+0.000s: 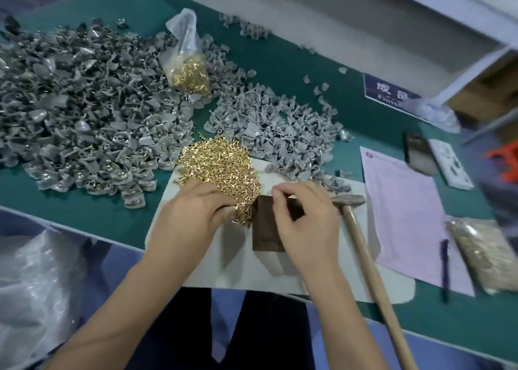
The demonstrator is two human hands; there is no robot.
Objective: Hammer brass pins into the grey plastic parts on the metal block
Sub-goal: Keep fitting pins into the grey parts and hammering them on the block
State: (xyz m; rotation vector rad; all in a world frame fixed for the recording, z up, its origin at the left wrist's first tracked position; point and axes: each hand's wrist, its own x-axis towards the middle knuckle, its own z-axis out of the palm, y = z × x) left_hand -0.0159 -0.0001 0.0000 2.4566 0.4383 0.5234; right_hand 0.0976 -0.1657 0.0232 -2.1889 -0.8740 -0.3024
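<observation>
Seating needed care: right hand [305, 224] fingertips pinched something unclear over the dark rectangular metal block [266, 231], left hand [193, 215] fingers curled into loose brass pins [221, 162], wooden-handled hammer [364, 246] idle

The right hand [304, 218] covers the top of the metal block [265, 235], so whatever its fingertips pinch stays hidden. The left hand [193, 215] buries its fingertips in the brass pins [221, 162]. The hammer [364, 246] handle runs off the bottom edge.
</observation>
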